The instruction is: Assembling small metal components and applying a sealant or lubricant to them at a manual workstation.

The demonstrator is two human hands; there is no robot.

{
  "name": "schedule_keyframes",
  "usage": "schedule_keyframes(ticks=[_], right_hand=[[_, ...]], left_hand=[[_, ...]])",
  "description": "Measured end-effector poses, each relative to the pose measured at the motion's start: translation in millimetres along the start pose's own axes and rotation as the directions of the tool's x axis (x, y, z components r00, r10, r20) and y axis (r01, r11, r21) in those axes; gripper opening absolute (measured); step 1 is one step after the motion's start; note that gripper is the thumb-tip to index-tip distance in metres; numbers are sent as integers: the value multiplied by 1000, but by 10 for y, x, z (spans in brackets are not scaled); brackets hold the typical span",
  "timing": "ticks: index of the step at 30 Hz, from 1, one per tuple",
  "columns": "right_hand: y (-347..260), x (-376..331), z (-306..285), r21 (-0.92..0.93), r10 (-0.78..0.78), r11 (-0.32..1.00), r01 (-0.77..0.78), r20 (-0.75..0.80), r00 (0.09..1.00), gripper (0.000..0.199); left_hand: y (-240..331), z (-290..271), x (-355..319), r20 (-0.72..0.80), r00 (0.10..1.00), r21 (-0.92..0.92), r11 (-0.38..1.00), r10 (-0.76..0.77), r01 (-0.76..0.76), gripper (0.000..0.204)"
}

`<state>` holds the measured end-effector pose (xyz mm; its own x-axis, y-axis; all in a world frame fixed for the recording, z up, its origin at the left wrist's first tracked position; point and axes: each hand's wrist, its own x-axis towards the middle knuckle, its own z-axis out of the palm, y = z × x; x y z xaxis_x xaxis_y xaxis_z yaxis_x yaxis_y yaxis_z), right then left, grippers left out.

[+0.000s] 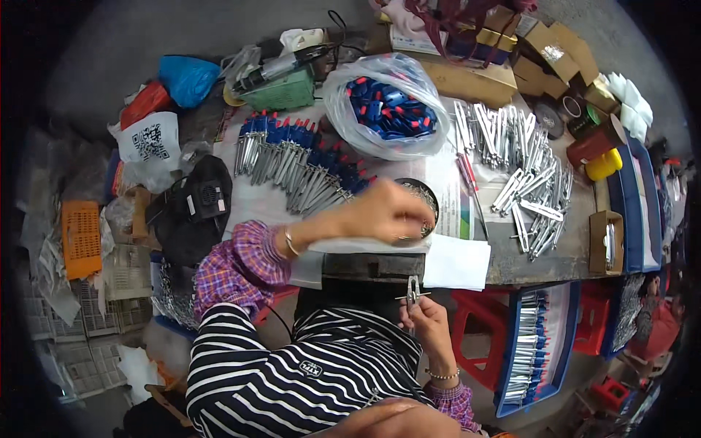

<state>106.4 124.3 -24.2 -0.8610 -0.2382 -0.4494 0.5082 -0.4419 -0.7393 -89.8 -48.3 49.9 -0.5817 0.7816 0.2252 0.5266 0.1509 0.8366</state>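
Observation:
My left hand (376, 212) reaches over a round black dish (426, 191) of small metal parts. Its fingers are curled downward but smeared by motion, so what they hold, if anything, does not show. Lower down, in front of the table edge, my right hand (427, 319) pinches a slotted metal bracket (413, 285) upright, with a thin pin crossing it. Beyond my left forearm lie rows of metal tools with blue-and-red ends (292, 160). Loose silver slotted metal pieces (537, 208) are heaped to the right.
A clear plastic bag (339, 109) of blue-and-red parts stands at the back. A screwdriver (469, 179) and white paper (457, 261) lie near the dish. Right of me are a red stool (478, 332) and a blue tray (507, 398). A black bag (193, 237) sits left.

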Motion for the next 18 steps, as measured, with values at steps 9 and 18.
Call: schedule_keyframes(ticks=[9, 18], right_hand=[[-317, 77, 106, -382, -130, 919, 98, -58, 990, 15], [-1301, 1095, 369, -854, -615, -5, 520, 412, 672, 21]], left_hand=[[-278, -938, 153, -386, 918, 507, 853, 91, 128, 17], [-282, -658, -257, -255, 952, 672, 738, 167, 51, 28]])
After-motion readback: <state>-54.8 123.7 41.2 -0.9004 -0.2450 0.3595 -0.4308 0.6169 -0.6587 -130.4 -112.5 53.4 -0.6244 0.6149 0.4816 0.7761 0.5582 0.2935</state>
